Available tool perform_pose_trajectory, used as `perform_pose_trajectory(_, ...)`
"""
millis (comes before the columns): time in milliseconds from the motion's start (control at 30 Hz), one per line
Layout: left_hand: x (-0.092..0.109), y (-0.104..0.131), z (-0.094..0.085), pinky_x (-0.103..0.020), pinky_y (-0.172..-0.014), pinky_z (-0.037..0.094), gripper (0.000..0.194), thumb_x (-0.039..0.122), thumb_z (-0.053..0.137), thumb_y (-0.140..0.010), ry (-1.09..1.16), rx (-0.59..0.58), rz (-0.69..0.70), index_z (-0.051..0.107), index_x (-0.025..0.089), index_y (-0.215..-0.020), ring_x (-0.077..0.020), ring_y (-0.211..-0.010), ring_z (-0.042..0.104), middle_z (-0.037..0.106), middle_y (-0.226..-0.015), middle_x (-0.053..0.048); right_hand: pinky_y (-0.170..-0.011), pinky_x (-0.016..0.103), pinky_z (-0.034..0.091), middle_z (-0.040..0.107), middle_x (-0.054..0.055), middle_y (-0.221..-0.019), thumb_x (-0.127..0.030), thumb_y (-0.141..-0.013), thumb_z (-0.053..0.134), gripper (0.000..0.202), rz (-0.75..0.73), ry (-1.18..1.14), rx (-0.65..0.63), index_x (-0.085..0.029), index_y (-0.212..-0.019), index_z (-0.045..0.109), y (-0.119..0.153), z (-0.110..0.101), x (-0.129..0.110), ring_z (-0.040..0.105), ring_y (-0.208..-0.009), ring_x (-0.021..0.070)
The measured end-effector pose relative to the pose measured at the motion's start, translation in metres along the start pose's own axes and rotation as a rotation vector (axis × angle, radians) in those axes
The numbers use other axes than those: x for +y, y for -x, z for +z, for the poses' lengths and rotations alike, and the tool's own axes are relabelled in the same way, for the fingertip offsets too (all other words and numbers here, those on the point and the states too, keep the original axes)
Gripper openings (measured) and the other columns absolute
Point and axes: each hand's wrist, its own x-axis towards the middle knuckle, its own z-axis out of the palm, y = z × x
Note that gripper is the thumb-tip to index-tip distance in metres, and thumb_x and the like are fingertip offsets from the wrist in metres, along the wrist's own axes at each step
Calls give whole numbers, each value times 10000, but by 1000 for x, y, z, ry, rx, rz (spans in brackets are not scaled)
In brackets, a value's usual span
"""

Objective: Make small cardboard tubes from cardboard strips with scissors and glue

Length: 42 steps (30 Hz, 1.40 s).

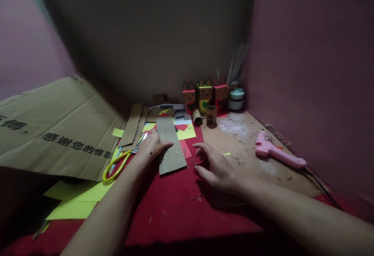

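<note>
Pinkish-purple walls (315,73) are enclosing a dim corner, and a desk (181,217) with a red covering is spanning the foreground. Clock positions are taking the corrugated strip (172,158), lying ridges up at mid-desk, as the dial's centre.

At nine o'clock, a large printed cardboard sheet (67,123) is sloping; yellow paper (73,208) is lying at eight. Yellow-handled scissors (128,153) are lying between the sheet and the left hand (149,147). Narrow cardboard pieces (131,125) are lying at ten.

The left hand is touching the strip from nine o'clock, thumb resting across the ridges; whether its fingers are grasping underneath cannot be told. Steadying appears to be the step in hand: the thumb should be pressing lightly and flat, as hard pressure would probably crush the ridges. The fingers should be keeping clear of the blades.

At one o'clock, three box figures (205,93) are standing; two cardboard rings (211,116), one upright and one tipped over, are sitting at two. At four, the right hand (214,166) is hovering empty, its fingers released and half-curled, suitably placed for supporting the strip's near end. At three, a pink glue gun (277,152) is resting; the right forearm should be avoiding its cord.
</note>
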Motion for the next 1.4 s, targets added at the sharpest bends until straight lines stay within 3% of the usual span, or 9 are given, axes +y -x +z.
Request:
perform_pose_trajectory(267,7,1,-8,-364,-573,504,182,315,684,-639,458,29,-83,618,161,-709,-305,-706,686,693,-684,-105,-864,359,534,546,100,-1159,-101,-789,543,646,-100,54,12,-233,-1390,349,-2,-10,-1,571,-1040,216)
perform_pose_trajectory(367,13,7,-9,-357,-575,515,235,355,679,-670,617,0,-81,638,143,-763,-285,-694,689,711,-702,-105,-935,391,512,480,117,-1298,-70,-768,568,713,-137,88,-89,-263,-1425,368,-14,-13,-4,530,-1149,244)
perform_pose_trajectory(667,25,24,4,-381,-643,552,314,398,708,-710,891,-116,-35,671,133,-876,-280,-751,706,745,-797,-117,-1045,448,446,406,87,-1476,-29,-787,613,552,-231,-33,-214,-284,-1276,585,-32,-1,11,456,-1311,236)
perform_pose_trajectory(833,35,30,5,-375,-669,561,280,309,731,-699,928,-110,-54,641,129,-893,-267,-756,703,739,-802,-101,-1083,451,410,546,77,-1382,-69,-825,623,436,-234,-225,-114,-271,-1211,644,-30,3,13,497,-1293,210)
perform_pose_trajectory(1033,35,30,7,-327,-671,548,619,256,702,-719,1096,-41,30,443,192,-1278,-186,-726,671,704,-888,-41,-1094,481,393,656,29,-1261,-234,-768,761,282,-17,-466,-4,-304,-1040,733,-32,-1,8,567,-1224,208)
perform_pose_trajectory(1133,32,33,-1,-297,-699,525,357,293,671,-758,965,-159,108,622,189,-1096,-162,-728,641,687,-852,-31,-1080,484,403,673,27,-1236,-235,-765,756,233,32,-509,30,-308,-986,751,-32,-4,8,583,-1204,210)
perform_pose_trajectory(1200,31,36,-9,-293,-726,514,245,314,676,-768,832,-355,179,696,196,-982,-171,-774,637,694,-874,-44,-1053,467,430,682,28,-1222,-241,-769,745,211,39,-550,65,-309,-969,757,-33,-6,9,606,-1169,207)
perform_pose_trajectory(1300,35,42,-18,-335,-812,509,386,234,772,-663,769,-645,338,710,259,-1043,-240,-970,638,700,-1086,-60,-1009,441,468,701,19,-1184,-261,-782,726,142,43,-630,104,-307,-909,769,-34,-7,11,643,-1102,201)
perform_pose_trajectory(1400,42,48,-14,-373,-891,495,518,173,826,-579,764,-646,411,704,296,-1068,-283,-1116,596,652,-1256,-59,-996,437,477,709,11,-1165,-276,-809,698,91,102,-638,114,-302,-852,774,-34,-9,10,657,-1062,197)
